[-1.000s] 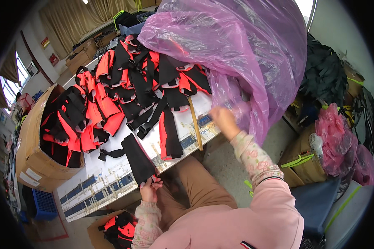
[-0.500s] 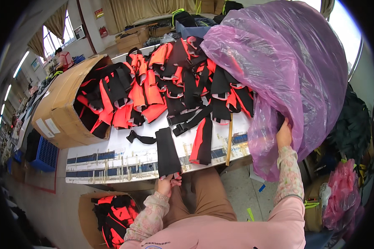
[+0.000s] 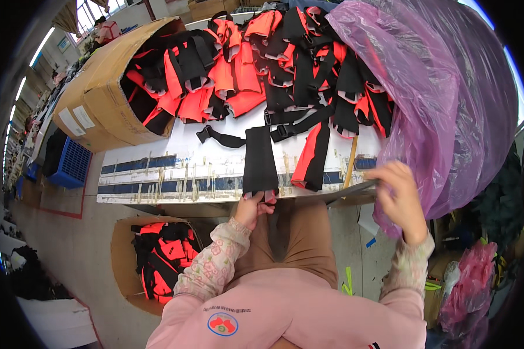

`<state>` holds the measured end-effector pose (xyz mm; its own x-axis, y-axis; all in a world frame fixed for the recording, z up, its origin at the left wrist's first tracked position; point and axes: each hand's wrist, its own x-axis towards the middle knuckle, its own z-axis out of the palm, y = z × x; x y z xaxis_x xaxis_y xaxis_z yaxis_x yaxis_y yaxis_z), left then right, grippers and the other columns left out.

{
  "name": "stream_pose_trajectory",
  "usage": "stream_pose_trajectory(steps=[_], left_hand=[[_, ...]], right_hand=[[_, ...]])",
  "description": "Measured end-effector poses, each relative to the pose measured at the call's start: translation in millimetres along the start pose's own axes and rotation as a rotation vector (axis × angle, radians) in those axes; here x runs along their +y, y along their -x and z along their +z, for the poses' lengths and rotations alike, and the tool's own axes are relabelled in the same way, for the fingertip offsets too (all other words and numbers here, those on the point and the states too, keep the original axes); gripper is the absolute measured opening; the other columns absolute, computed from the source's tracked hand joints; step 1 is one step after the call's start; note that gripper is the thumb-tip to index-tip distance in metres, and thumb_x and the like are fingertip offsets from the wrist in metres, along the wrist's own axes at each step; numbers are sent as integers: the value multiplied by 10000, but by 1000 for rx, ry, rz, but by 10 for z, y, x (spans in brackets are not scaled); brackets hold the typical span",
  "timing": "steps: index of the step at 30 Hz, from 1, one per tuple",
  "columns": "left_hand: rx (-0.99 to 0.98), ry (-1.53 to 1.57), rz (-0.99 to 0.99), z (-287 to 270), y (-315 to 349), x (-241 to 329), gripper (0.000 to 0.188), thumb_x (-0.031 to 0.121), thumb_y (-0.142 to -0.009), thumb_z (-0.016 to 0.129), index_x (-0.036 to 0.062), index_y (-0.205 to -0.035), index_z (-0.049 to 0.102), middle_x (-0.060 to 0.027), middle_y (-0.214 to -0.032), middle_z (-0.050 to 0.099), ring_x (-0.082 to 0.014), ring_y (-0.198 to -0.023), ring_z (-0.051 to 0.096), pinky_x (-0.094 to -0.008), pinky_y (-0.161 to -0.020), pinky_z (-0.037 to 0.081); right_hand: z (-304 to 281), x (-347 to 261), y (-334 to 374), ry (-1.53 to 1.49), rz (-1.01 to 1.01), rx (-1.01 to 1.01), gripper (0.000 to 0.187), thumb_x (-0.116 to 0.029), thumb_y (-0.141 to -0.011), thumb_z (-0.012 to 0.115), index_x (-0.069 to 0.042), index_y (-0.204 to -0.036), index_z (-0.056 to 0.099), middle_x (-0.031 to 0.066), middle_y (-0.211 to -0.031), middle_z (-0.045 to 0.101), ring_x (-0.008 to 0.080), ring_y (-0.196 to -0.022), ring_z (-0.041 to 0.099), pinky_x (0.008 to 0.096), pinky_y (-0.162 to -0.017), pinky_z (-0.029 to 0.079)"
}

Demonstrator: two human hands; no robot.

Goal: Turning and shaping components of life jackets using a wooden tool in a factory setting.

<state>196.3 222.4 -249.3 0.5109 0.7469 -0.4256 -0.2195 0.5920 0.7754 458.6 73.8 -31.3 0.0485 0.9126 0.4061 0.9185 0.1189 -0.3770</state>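
At the table's near edge, my left hand (image 3: 251,209) pinches the lower end of a black fabric sleeve (image 3: 259,160), which lies flat on the tabletop with a bit of pale lining at its end. My right hand (image 3: 399,195) is in front of the purple plastic bag (image 3: 425,104), closed on a dark strap (image 3: 355,191) that stretches left toward the table edge, blurred by motion. Just right of the sleeve rests an orange-and-black sleeve (image 3: 312,157). Black straps with buckles (image 3: 285,131) lie behind them.
Orange and black pieces (image 3: 239,72) are heaped across the back of the white table (image 3: 140,151). A cardboard box (image 3: 108,93) lies on its side at left. Below the table, another carton (image 3: 122,250) holds similar pieces. A yellow strip (image 3: 350,160) lies near the bag.
My right hand has come out of the purple bag and moved left and nearer, now with a dark strap. My left hand keeps its hold on the sleeve. The view has tilted downward.
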Motion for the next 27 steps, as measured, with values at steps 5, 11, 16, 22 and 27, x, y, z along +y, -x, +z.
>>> stream_pose_trajectory(steps=[5, 11, 16, 22, 27], left_hand=[[-42, 175, 36, 177, 2, -75, 272, 210, -917, 451, 35, -1117, 506, -119, -983, 609, -239, -835, 622, -334, -682, 530], [-297, 522, 218, 258, -68, 14, 440, 319, -932, 396, 73, -1296, 380, -81, -1265, 470, -253, -1121, 486, -423, -966, 387], [-390, 602, 281, 301, 71, -7, 461, 330, -925, 409, 80, -1309, 360, -79, -1296, 439, -246, -1139, 474, -415, -968, 386], [-414, 614, 376, 374, -1, -86, 480, 324, -908, 454, 63, -1304, 376, -109, -1249, 488, -247, -1115, 507, -386, -915, 438], [113, 58, 63, 306, -85, 253, 197, 143, -884, 466, 19, -1010, 553, -143, -893, 621, -263, -700, 644, -354, -631, 550]], right_hand=[[1135, -79, -916, 121, -482, -118, 254, -8, -637, 588, -101, -872, 609, 93, -987, 531, 268, -1030, 477, 497, -971, 299], [1680, -567, -536, -78, -136, -103, 660, -320, -728, 652, -89, -1288, 391, 199, -1318, 365, 365, -1236, 326, 558, -964, 283], [1546, -870, -72, 1, -121, -201, 912, -516, -612, 692, -98, -1337, 330, 234, -1375, 269, 427, -1256, 270, 627, -923, 261], [1597, -952, -89, 168, -143, -158, 765, -386, -665, 691, -48, -1279, 383, 225, -1308, 366, 389, -1204, 360, 576, -931, 299], [1282, -680, -120, 19, -176, 34, 462, 43, -684, 543, 22, -1142, 493, 194, -1068, 579, 322, -984, 576, 341, -829, 482]])
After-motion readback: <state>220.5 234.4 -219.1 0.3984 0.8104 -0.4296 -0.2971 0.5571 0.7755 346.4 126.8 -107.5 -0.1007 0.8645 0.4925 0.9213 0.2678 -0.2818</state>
